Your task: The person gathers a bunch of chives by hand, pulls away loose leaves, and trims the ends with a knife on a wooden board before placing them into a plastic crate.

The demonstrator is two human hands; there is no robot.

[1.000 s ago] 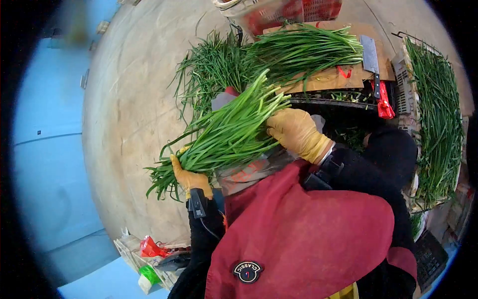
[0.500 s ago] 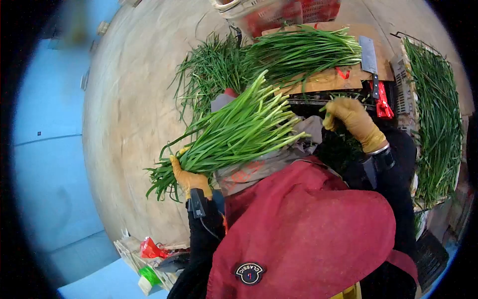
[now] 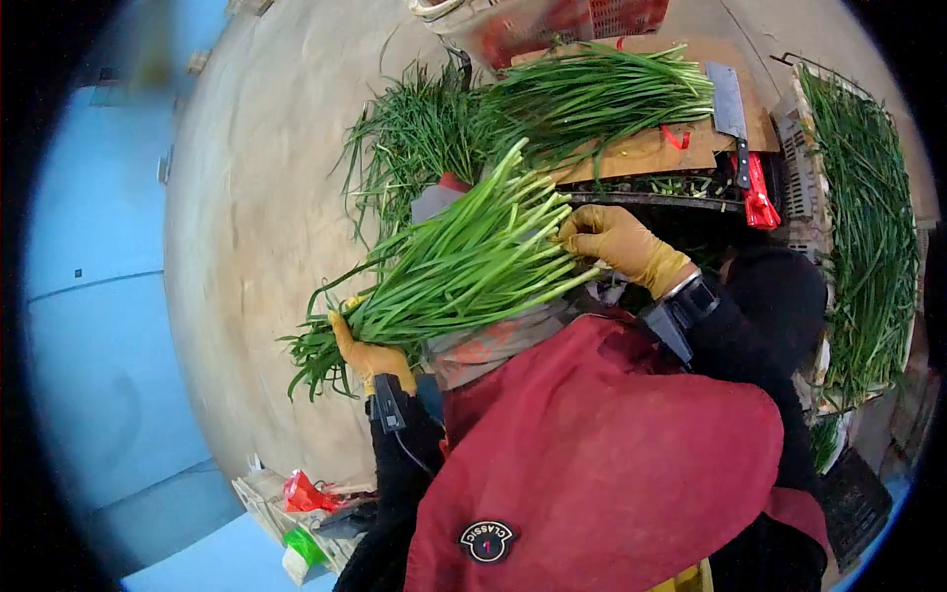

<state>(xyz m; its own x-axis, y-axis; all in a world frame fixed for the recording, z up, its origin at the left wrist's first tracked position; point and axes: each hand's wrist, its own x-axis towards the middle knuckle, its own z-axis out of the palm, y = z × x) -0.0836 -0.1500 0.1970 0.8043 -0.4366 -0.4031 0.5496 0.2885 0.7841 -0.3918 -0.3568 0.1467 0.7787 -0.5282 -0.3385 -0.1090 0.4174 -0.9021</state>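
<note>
A gloved left hand is clenched around the leafy end of a bunch of green onions, while the gloved right hand curls its fingers at the pale cut ends. Whether it pinches the stalks or only presses against them cannot be told. The bunch lies slantwise across the person's lap, above a red apron, tips low at the left and stems higher at the right. A hand at each end appears to keep the stalks together and the cut ends level.

The stalks look fresh and straight, bright green along most of their length, paler at the cut ends and darker and floppier at the tips.

Just beyond, a cardboard-topped bench carries a second heap of greens with a cleaver beside it. More greens spill onto the concrete floor, and a crate at the right is full of them.
</note>
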